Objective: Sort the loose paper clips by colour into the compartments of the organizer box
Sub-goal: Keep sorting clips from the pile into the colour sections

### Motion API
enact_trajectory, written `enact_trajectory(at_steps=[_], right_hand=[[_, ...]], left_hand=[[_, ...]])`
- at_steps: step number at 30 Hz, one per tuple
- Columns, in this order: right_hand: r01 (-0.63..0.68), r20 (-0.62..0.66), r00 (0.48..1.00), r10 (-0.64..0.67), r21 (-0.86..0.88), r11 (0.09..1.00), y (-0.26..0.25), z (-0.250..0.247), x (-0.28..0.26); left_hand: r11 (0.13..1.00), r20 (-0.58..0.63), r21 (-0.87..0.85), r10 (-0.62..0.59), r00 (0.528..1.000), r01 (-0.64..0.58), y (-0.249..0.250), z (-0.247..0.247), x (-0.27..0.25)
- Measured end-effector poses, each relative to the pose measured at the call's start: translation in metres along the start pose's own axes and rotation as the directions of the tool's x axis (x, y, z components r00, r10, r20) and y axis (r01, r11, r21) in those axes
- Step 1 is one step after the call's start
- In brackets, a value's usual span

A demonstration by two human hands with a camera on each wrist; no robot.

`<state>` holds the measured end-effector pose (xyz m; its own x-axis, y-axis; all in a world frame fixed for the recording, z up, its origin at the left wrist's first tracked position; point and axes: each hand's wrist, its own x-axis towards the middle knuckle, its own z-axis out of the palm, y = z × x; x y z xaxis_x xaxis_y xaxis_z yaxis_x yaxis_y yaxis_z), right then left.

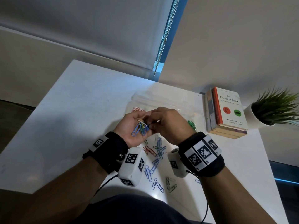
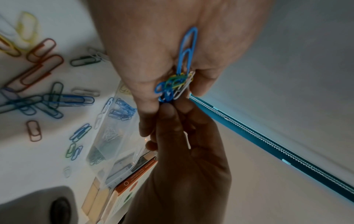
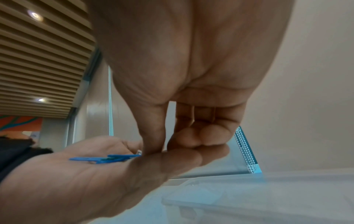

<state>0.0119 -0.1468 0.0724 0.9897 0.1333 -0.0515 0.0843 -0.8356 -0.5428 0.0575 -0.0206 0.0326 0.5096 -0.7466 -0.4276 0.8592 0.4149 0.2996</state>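
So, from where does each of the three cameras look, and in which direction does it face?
Head: on the person's head, facing forward and down at the white table; both forearms show, the left hand cupping mixed clips, the right hand picking at them.
Left wrist: along the left palm toward the clips; the right hand and organizer box lie beyond.
Right wrist: under the right hand, its fingers meeting the left hand.
Shared: every view shows both hands and the clips.
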Motion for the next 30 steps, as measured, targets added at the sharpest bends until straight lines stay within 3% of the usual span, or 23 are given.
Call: enact_trajectory(at_steps=[15,21,30], right_hand=[[-0.066,0.033,0.997,0.067,-0.027,0.997,0.0,-0.003,0.002],[-0.051,0.042,0.998,0.055,-0.091,0.994,0.001,-0.01,-0.001],[-0.054,0.036,0.998,0.058,-0.102,0.993,-0.005,-0.006,0.001]], left_hand=[[0.999,-0.012,-0.033,-0.01,1.0,0.009,-0.001,-0.001,0.002],[0.998,0.035,-0.06,-0.01,0.999,0.012,0.0,-0.006,0.004],[0.999,-0.016,-0.022,0.027,1.0,-0.027,0.002,-0.006,0.003]])
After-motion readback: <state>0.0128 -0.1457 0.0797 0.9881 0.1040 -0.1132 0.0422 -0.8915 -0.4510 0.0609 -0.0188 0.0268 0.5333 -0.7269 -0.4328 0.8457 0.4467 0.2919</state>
